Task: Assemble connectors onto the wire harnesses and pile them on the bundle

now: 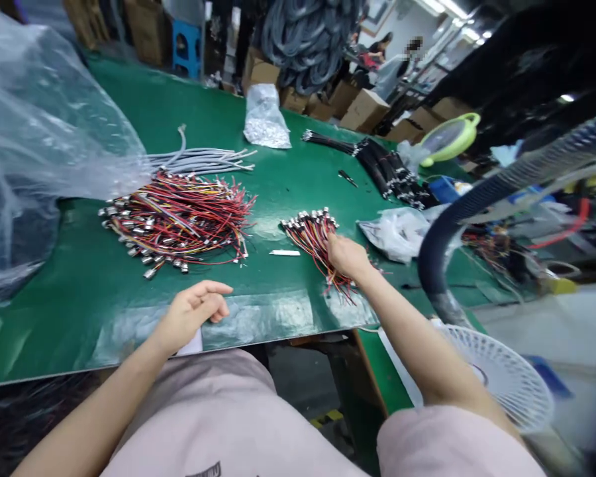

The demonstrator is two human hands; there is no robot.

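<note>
Big green surface point(104, 291) takes up most of the room from where I'm standing. There's a huge clear plastic bag point(34, 132) slumped over its left end. Next biggest is the big pile of red wire leads point(179, 222) with little metal ends, spread loose left of centre. Behind it lies a fan of grey cables point(203, 159), and further back on the right a heap of black cables point(382, 165). A white fan point(501, 377) sits low by the person's right knee.

The interesting bit is the small bundle of wires point(310, 235), lying well apart from the big pile and just beside a crumpled plastic bag point(397, 232). The right hand point(347, 257) is pressed on its near end, where the loose tails splay out. The fingers are on the far side of the hand from here, so I can't tell if they're closed around the wires or just lying on them.

The left hand point(196, 310) rests at the near edge of the surface, fingers loosely curled, holding nothing.

Going by the sizes, I'd say it's early days. Only that small bundle is set apart, and the bulk sits unsorted in the pile. A little white strip point(285, 252) lies between the two.
</note>
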